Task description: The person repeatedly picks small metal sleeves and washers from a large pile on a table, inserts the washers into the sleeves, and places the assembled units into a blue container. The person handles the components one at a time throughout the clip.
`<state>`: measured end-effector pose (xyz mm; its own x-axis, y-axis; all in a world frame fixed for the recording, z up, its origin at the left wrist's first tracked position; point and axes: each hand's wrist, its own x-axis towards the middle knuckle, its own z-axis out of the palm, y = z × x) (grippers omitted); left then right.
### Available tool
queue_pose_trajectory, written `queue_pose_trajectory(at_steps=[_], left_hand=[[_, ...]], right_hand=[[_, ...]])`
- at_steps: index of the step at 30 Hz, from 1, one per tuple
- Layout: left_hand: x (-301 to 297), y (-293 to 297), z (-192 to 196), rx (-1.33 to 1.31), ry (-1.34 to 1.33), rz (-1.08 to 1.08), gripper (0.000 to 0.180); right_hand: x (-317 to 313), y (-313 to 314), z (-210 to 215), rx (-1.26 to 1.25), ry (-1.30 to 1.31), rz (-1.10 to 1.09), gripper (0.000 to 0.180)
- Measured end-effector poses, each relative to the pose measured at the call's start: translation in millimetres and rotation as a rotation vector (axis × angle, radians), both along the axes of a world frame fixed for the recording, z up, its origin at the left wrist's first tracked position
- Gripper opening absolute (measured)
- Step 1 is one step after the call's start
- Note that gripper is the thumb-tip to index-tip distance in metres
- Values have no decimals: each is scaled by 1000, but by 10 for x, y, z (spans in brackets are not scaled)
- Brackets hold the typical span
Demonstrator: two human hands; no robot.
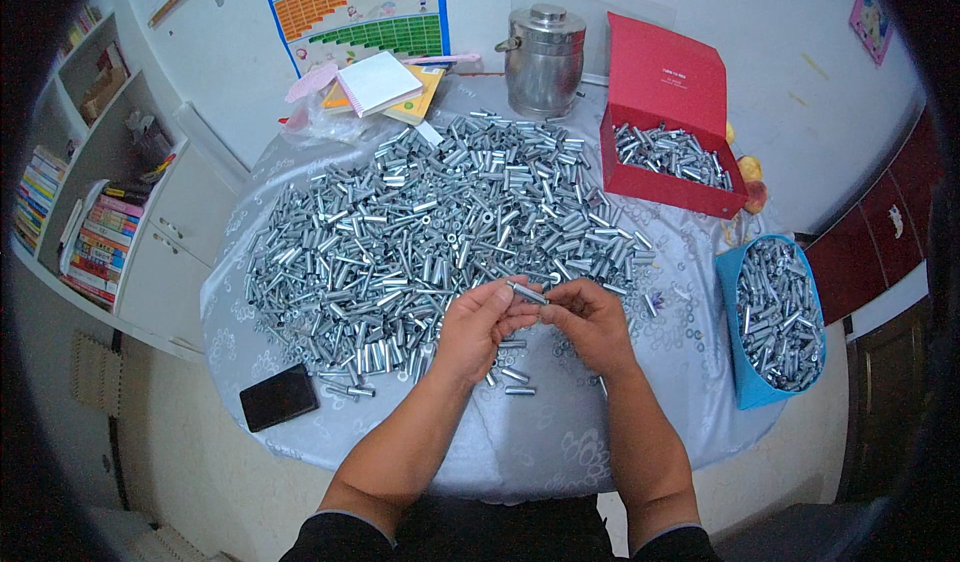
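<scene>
My left hand [478, 324] and my right hand [592, 320] meet over the near middle of a round table [560, 442] with a pale patterned cloth. Together they pinch one short silver metal sleeve [527, 293] between their fingertips. Just beyond the hands lies a wide heap of the same metal sleeves [430, 227], with small washers mixed in. A few loose sleeves [512, 374] lie under my wrists.
A red box [668, 187] with its lid up holds sleeves at the back right. A blue box [745, 347] full of them hangs at the right edge. A steel pot [543, 59], notepads [380, 82], a black phone [279, 397] and shelves [90, 212] at left.
</scene>
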<state>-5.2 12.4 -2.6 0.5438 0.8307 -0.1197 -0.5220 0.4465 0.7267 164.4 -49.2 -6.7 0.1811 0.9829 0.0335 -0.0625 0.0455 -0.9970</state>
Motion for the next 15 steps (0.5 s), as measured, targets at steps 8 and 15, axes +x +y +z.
queue_pose_trajectory(at_steps=[8, 15], left_hand=[[-51, 24, -73, 76, 85, 21, 25], [-77, 33, -44, 79, 79, -19, 17]], right_hand=[[-36, -17, 83, 56, -377, 25, 16], [-45, -18, 100, 52, -422, 29, 16]])
